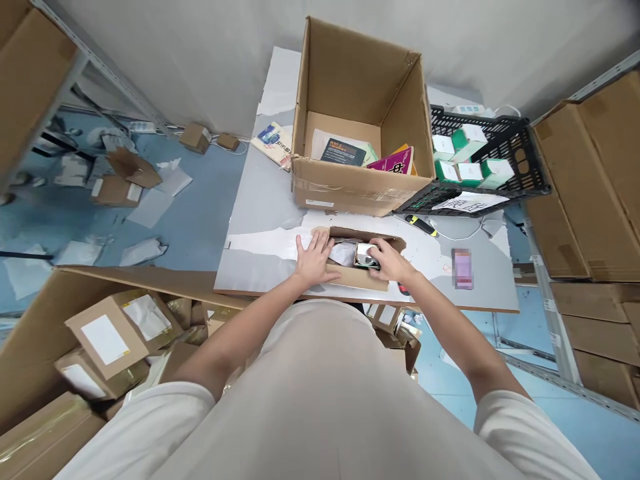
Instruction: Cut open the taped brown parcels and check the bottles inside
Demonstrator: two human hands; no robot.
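Note:
A small open cardboard box [363,277] lies on the table close to my body. Crumpled white paper [343,254] fills its left part. My left hand [315,260] rests with fingers spread on the box's left end. At the other end, my right hand [391,261] grips a small white carton [364,253] with dark markings, which sits inside the box beside the paper. My fingers cover part of this carton's right side.
Behind stands a large open carton [360,187] with books in it. A black crate [523,157] of white-and-green cartons is at right. A yellow-black cutter [421,225] and a blurred pink item [463,269] lie on the table [260,200]. Packed parcels [107,340] fill a bin at lower left.

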